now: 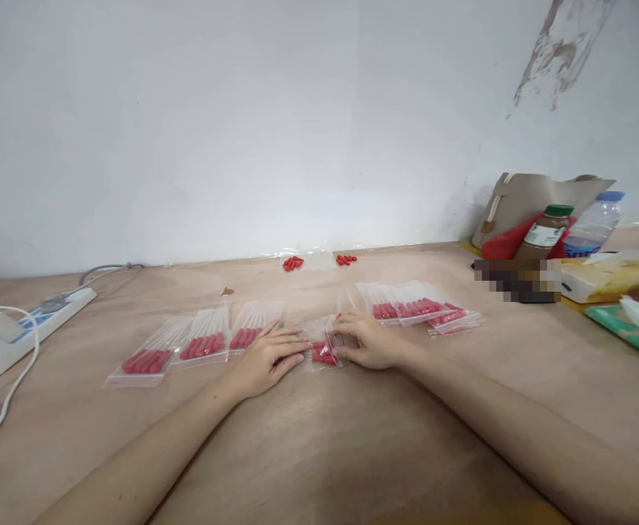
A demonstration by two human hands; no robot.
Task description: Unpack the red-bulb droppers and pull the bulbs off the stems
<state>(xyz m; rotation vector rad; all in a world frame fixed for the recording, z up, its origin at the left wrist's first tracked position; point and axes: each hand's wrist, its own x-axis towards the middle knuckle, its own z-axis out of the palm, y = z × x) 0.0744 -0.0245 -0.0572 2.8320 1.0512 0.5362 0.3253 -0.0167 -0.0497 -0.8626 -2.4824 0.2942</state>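
Note:
A small clear plastic bag (323, 343) with several red capsule-shaped pieces (323, 357) lies flat in front of me. My left hand (272, 357) rests low at its left side, fingers stretched out and fingertips touching the plastic. At the bag's right edge, my right hand (366, 341) has curved fingers and thumb closed on the plastic. A bit of red shows by its fingertips; exact contact is hard to make out. Left of my hands lie several clear bags (147, 357) of white sticks with red ends. More such bags (412, 306) overlap on the right.
Red pieces in plastic (293, 264) and another red cluster (346, 259) lie near the wall. A power strip (62, 313) with cables is at left. At right stand a bag (538, 197), a green-capped bottle (546, 233), a clear bottle (595, 226) and a tissue pack (597, 281).

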